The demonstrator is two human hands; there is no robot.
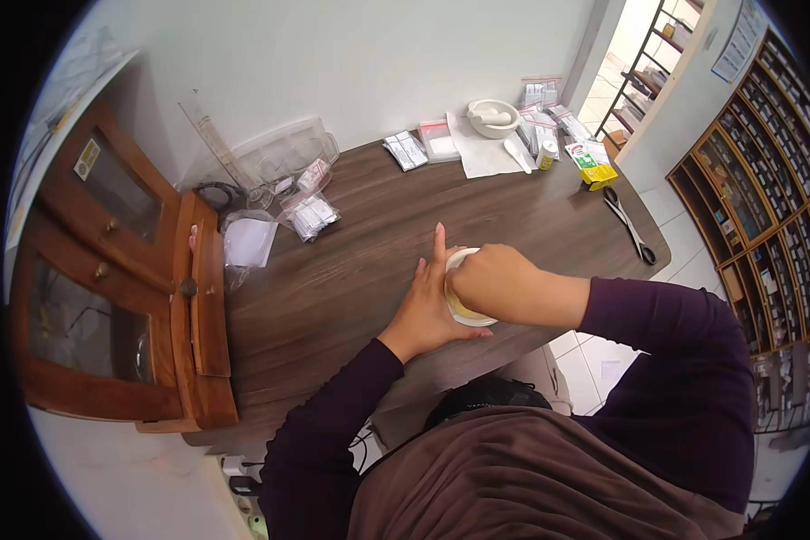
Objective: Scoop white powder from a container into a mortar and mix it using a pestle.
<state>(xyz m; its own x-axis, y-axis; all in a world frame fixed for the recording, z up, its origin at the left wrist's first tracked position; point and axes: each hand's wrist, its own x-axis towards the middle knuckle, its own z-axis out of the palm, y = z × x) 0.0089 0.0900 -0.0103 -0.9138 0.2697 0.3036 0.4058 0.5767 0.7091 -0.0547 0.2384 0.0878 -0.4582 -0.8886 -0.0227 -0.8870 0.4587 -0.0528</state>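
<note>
A small white bowl (471,322), perhaps a mortar, stands near the front edge of the wooden table. Something pale yellow shows inside its lower side. My left hand (424,307) wraps around the bowl's left side, with thumb below and index finger pointing away. Over the bowl's mouth, my right hand (491,283) is curled into a fist. Whatever that fist may hold is hidden behind the fingers. Further back, a second white mortar (503,129) with a pestle (491,117) lying in it rests on a white paper sheet (480,160).
Beside the paper are a white plastic spoon (517,156), a small bottle (547,155), a yellow-green box (595,172) and bagged packets (538,128). Scissors (628,225) lie at the right edge. A wooden cabinet (169,304) borders the left, near glass measuring ware (260,196) and packets (312,216).
</note>
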